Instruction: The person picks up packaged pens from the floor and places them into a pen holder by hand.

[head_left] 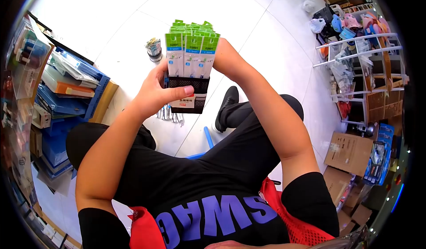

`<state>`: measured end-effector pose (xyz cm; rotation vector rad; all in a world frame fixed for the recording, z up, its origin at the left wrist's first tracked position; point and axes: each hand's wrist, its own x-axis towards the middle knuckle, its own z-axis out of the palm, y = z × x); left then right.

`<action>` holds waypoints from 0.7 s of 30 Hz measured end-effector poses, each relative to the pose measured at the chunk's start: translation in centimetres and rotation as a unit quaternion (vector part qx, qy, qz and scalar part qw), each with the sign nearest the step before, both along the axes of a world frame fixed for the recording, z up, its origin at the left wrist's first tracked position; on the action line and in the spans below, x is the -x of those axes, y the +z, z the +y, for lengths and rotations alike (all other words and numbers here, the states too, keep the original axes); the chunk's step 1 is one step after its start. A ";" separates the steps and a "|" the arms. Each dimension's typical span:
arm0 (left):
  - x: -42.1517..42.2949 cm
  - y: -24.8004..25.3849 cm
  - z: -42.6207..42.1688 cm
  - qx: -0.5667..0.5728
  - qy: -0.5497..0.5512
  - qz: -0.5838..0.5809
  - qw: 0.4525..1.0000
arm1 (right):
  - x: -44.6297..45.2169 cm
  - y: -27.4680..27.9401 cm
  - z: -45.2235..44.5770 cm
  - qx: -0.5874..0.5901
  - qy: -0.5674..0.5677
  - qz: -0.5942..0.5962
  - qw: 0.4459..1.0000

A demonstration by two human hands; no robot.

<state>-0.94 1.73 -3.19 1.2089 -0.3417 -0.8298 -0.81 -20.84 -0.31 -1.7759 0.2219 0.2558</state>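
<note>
A black mesh holder [189, 84] with a white and red label stands upright in front of me, full of slim packets [194, 49] with green tops and white lower parts. My left hand [166, 87] grips the holder's left side, its thumb lying across the front by the label. Behind the packets on the right is my right hand [225, 56]; its fingers are hidden by them. Just left of the packets, a small round container [154, 56] with packets in it stands on the floor. More small silvery packets [171, 115] lie on the floor below the holder.
Shelves with blue trays and folders [66, 98] line the left. At the right are a white wire rack [364, 49] with bagged goods and cardboard boxes [349, 151]. Part of a blue frame [208, 137] shows between my legs, above the white tiled floor [186, 136].
</note>
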 end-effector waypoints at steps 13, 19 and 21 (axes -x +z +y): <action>0.7 0.7 -0.7 -0.049 0.091 0.032 0.994 | -0.1 2.2 -5.5 -0.044 -0.166 -0.115 0.978; 0.5 -0.3 -1.4 -0.120 0.093 0.059 0.987 | 1.0 4.8 -6.7 -0.112 -0.138 -0.264 0.948; 0.6 -1.0 -1.6 -0.119 0.094 0.063 0.986 | 1.6 4.9 -6.2 -0.147 -0.106 -0.283 0.942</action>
